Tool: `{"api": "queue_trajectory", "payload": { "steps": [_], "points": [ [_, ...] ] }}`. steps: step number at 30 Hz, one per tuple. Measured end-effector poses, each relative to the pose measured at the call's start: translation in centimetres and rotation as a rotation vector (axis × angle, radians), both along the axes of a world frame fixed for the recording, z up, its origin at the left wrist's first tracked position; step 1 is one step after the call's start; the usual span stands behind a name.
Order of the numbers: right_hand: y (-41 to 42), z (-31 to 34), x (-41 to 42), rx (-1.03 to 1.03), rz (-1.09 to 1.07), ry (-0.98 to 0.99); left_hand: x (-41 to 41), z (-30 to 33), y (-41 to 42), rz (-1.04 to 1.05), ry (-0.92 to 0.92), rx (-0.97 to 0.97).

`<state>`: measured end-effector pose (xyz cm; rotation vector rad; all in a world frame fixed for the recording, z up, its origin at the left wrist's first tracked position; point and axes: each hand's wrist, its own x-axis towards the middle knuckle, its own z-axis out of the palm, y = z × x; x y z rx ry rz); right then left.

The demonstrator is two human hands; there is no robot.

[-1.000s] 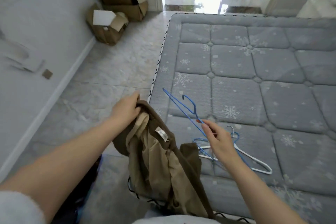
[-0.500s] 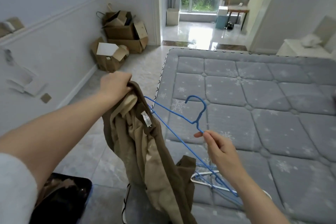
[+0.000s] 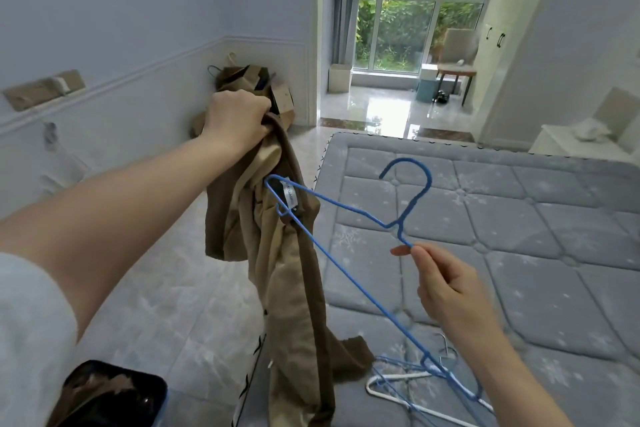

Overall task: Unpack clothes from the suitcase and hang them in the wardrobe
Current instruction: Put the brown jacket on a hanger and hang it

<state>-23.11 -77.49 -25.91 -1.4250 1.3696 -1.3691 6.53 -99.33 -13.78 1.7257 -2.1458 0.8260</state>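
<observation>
The brown lined coat (image 3: pixel 277 253) has been lifted higher, bunched tight in the left hand (image 3: pixel 239 121) beside the grey quilted mattress (image 3: pixel 519 236). The blue wire hanger (image 3: pixel 346 215), pinched in the right hand (image 3: pixel 446 291), is now tipped into the collar; hanging can be started.

Garment (image 3: pixel 284 253) and hanger (image 3: pixel 346 208) now higher

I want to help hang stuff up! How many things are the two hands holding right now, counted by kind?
Brown jacket, in the left hand: 1
Blue wire hanger, in the right hand: 1
Total: 2
</observation>
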Motion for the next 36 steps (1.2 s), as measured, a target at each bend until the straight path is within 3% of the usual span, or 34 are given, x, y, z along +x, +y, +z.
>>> {"api": "queue_trajectory", "payload": {
  "steps": [11, 16, 21, 26, 31, 33, 35, 36],
  "points": [
    [-1.4, 1.7, 7.0, -0.107, -0.056, -0.094, -3.2, 3.3, 1.3, -0.13, 0.06, -0.055],
    [-2.6, 2.1, 9.9, -0.107, -0.019, 0.056, -5.1, 3.8, 2.9, -0.231, 0.157, -0.039],
    [-3.1, 1.7, 10.9, -0.169, -0.122, -0.121, -5.0, 4.2, 4.6, -0.225, 0.208, -0.08],
    [-3.8, 2.3, 11.2, -0.164, -0.125, -0.193, -5.5, 3.1, 6.8, -0.296, 0.409, 0.115],
    [-2.6, 2.7, 10.3, -0.241, -0.024, -0.384, -4.9, 2.2, 9.7, -0.573, 0.636, 0.415],
    [-2.5, 3.1, 9.6, -0.255, 0.013, -0.403, -4.1, 2.9, 10.5, -0.657, 0.512, 0.301],
    [-2.3, 3.6, 8.8, -0.282, 0.064, -0.396, -3.1, 3.6, 10.1, -0.683, 0.184, 0.012],
    [-2.1, 3.8, 8.6, -0.303, 0.091, -0.386, -2.8, 4.1, 9.6, -0.688, 0.044, -0.041]
  ]
}}
